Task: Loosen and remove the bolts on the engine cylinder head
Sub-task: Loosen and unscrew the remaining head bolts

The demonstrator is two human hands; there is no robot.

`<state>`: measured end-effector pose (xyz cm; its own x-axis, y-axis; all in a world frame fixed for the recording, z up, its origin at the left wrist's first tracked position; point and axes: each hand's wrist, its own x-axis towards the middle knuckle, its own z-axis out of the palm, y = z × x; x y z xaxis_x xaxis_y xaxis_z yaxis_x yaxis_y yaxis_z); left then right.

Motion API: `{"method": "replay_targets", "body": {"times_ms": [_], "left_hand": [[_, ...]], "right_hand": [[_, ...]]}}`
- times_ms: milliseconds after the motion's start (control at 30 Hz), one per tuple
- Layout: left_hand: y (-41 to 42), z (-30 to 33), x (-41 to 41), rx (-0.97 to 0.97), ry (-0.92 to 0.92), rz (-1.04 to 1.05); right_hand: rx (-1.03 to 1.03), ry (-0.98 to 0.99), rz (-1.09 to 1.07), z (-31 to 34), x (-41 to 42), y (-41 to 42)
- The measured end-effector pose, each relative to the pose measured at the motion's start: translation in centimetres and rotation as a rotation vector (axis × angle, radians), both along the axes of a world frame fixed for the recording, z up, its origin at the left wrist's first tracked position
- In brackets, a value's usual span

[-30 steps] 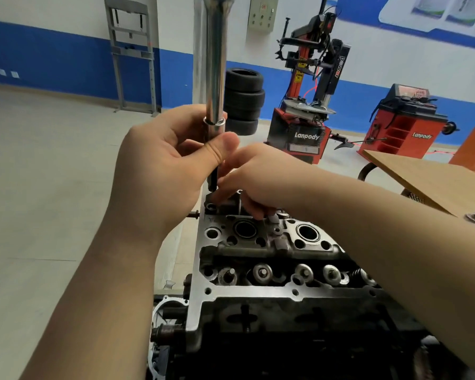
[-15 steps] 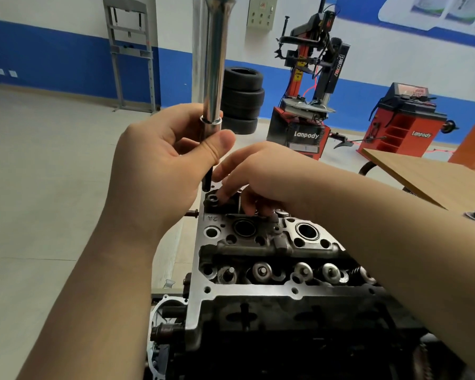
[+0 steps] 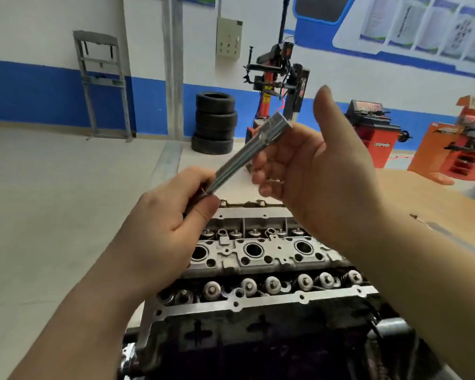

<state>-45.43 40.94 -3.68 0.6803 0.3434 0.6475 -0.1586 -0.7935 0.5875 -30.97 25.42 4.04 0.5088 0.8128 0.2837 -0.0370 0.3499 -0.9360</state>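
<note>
The bare metal cylinder head lies below both hands, with round plug wells and a row of valve springs along its near side. My left hand grips the lower end of a long chrome socket tool, which tilts up to the right above the head. My right hand is raised beside the tool's upper end, thumb up, fingers curled near the shaft; whether they hold anything is hidden. No bolt is plainly visible in the tool.
A wooden board lies to the right of the engine. Farther back stand a stack of tyres, a red tyre changer and a red wheel balancer against the blue-and-white wall.
The tool stood upright on the head's far corner; now my left hand has lifted it clear and tilted it. My right hand has left the head and risen beside the tool.
</note>
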Motion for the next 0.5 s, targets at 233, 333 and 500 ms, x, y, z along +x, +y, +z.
{"method": "replay_targets", "body": {"times_ms": [233,333,500], "left_hand": [[-6.0,3.8,0.6,0.115,0.174,-0.096],[-10.1,4.5,1.2,0.156,0.206,-0.125],[-16.3,4.7,4.7,0.078,0.203,-0.248]], "right_hand": [[0.011,-0.159,-0.171,-2.7,-0.4,-6.3],[0.088,-0.111,-0.191,-3.8,-0.6,-9.4],[0.147,-0.144,-0.399,-3.6,0.5,-14.2]]}}
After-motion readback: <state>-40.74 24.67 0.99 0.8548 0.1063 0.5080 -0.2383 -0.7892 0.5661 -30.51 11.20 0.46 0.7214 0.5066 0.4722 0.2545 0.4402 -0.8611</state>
